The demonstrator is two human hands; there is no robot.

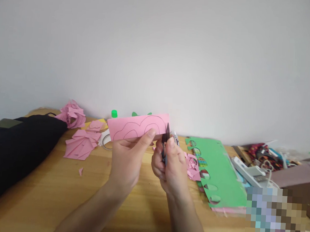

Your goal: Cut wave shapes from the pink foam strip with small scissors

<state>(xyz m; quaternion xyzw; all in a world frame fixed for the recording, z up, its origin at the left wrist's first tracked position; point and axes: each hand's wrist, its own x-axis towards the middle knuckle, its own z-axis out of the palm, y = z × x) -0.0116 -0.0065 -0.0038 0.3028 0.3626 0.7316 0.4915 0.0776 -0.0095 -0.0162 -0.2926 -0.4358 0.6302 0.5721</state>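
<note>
My left hand (pixel 128 155) pinches a pink paper strip (pixel 133 126) by its lower edge and holds it up above the wooden table (pixel 47 193). Curved pencil outlines are drawn on the strip. My right hand (pixel 171 162) is closed around a pair of dark scissors (pixel 166 137), whose blades point up at the strip's right end. A white pen or marker (pixel 176 139) shows just right of the blades; whether my right hand holds it too is unclear.
Pink paper scraps (pixel 82 143) and a crumpled pink pile (pixel 72 113) lie at the left, next to a black bag (pixel 13 149). A green sheet with cut-out holes (pixel 221 172) lies at the right, beyond it assorted clutter (pixel 262 161). A green cap (pixel 114 114) stands behind.
</note>
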